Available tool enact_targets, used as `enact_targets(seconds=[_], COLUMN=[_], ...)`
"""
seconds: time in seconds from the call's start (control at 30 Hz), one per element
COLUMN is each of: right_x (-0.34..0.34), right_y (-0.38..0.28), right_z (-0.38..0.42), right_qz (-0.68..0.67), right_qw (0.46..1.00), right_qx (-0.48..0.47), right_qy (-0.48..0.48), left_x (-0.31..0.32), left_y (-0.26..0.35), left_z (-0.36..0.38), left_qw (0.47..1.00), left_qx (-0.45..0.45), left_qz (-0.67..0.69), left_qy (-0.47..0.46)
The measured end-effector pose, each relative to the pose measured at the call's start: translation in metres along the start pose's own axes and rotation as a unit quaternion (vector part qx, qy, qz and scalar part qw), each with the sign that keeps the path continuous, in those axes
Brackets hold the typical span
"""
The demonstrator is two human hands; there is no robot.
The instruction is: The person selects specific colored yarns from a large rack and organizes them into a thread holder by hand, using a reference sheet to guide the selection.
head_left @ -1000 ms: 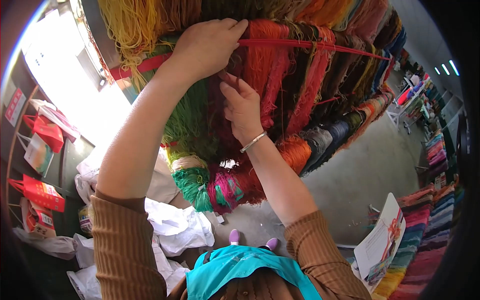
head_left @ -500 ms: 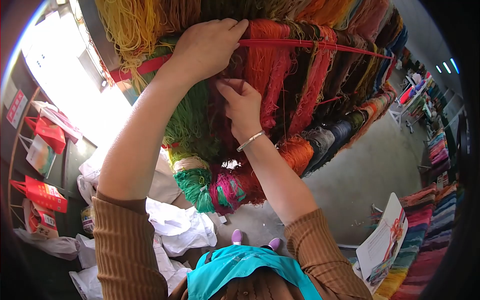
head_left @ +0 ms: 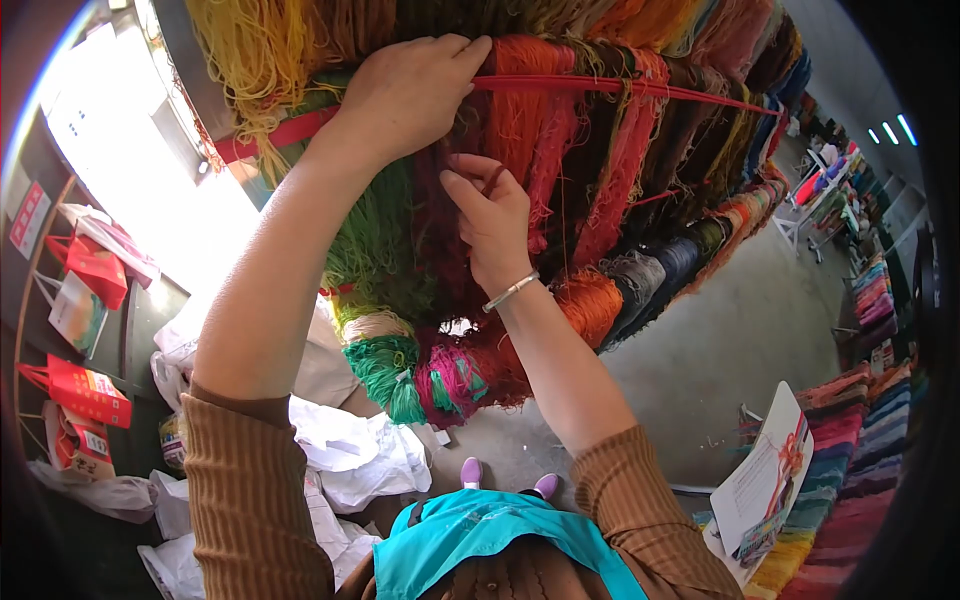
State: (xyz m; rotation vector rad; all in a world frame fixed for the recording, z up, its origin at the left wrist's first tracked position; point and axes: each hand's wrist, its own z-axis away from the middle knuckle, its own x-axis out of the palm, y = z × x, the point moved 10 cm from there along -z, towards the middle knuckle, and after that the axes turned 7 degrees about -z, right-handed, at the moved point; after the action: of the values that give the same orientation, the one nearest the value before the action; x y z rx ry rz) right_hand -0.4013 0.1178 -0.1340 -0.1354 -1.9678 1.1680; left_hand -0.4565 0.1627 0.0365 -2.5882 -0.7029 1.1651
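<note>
Skeins of coloured thread hang in rows; a red ribbon runs across them. My left hand lies over the ribbon at the top of the dark red skein, its fingers together; what they grip is hidden. Just below, my right hand, with a bracelet at the wrist, pinches some dark red thread between thumb and fingers. Green thread hangs to the left, orange-red thread to the right. The lower ends are bundled, with a green bundle and an orange bundle.
Red paper bags stand at the left. White plastic bags lie on the floor near my feet. At the lower right is a white printed board beside rows of coloured thread. Racks stand at the far right.
My right hand has shifted slightly to the right and its fingers have curled more, with dark red thread now showing between them. My left hand has barely moved.
</note>
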Motion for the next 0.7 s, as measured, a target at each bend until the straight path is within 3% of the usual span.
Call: enact_targets(seconds=[0.23,0.47,0.57,0.67,0.7], right_x=[0.011,-0.012,-0.013,-0.007,-0.003], right_y=[0.005,0.005,-0.012,-0.01,-0.02], right_z=[-0.011,0.004,0.015,0.028,0.033], right_qz=[0.065,-0.007,-0.012,-0.053,0.019], right_qw=[0.998,0.999,0.998,0.998,0.998], right_qx=[-0.005,-0.018,-0.063,0.007,-0.038], right_qy=[0.02,0.043,0.008,-0.034,-0.035], left_x=[-0.001,-0.002,-0.002,-0.001,0.0], left_y=[0.0,0.0,0.0,-0.001,-0.001], left_z=[0.0,0.0,0.001,0.0,0.0], left_qw=[1.0,1.0,1.0,1.0,1.0], left_qx=[-0.003,-0.006,-0.002,0.002,0.0], left_qz=[-0.007,0.004,-0.001,0.001,0.0], left_qy=[0.003,0.004,0.011,0.016,0.011])
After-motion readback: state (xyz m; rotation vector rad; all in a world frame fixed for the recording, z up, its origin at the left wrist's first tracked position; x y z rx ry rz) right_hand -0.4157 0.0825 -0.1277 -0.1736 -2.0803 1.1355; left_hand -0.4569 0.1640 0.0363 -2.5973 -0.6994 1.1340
